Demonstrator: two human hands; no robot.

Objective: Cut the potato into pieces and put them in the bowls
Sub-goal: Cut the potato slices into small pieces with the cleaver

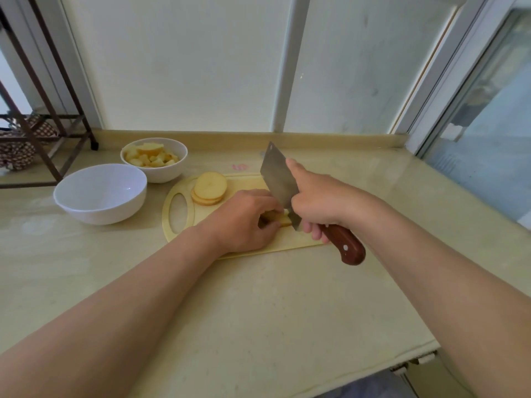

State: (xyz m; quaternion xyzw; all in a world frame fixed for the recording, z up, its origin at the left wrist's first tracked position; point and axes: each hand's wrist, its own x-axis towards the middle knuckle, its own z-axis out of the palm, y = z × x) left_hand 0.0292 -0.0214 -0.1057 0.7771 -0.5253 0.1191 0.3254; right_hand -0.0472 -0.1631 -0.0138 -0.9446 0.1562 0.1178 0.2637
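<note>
Where the far bowl (161, 173) (white) stands, potato pieces (150, 158) lie inside.

Dark metal rack (43, 116) at far left (checked cloth (17, 156) beneath it), beige countertop (258, 297), window (488, 139) at right

Two white bowls stand in the left half of the frame, a near bowl (94, 209) and a far bowl (166, 174), and the far one holds a heap of potato pieces (150, 158), too many to count. One board (287, 243) lies at centre, bearing one stack of slices (209, 186), three as far as can be told, and one chunk (281, 219) under the fingers. There are also one knife (276, 175), two hands, the left hand (244, 222) and the right hand (319, 196), one desk (258, 297), and one rack (57, 136) at upper left.
</note>
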